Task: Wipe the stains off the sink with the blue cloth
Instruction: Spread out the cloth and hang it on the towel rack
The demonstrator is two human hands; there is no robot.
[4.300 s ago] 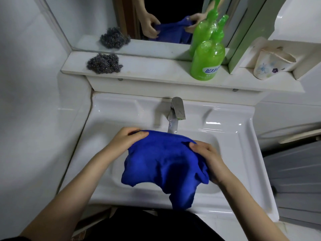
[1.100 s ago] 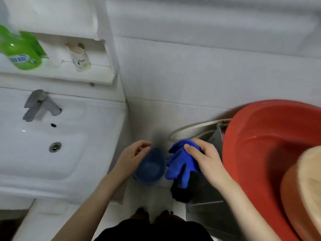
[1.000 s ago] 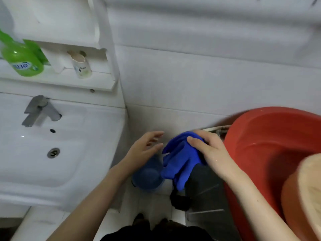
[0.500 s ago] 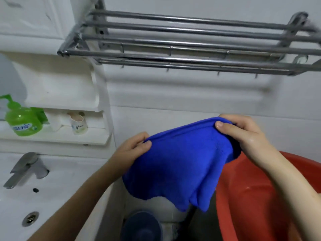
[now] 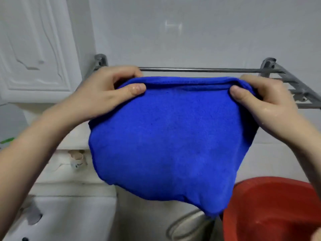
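The blue cloth hangs spread out in front of me, its top edge stretched level with the metal towel rack on the wall. My left hand pinches the cloth's upper left corner. My right hand pinches the upper right corner and looks wet. The white sink is at the lower left, with part of its faucet showing. The cloth hides the middle bars of the rack.
A red basin sits at the lower right. A small white cup stands on the shelf above the sink. A white cabinet door fills the upper left. A hose loop lies below the cloth.
Both hands have lifted the cloth higher and pulled it wider, up to the towel rack. My view has tilted up, so the sink has dropped to the lower left.
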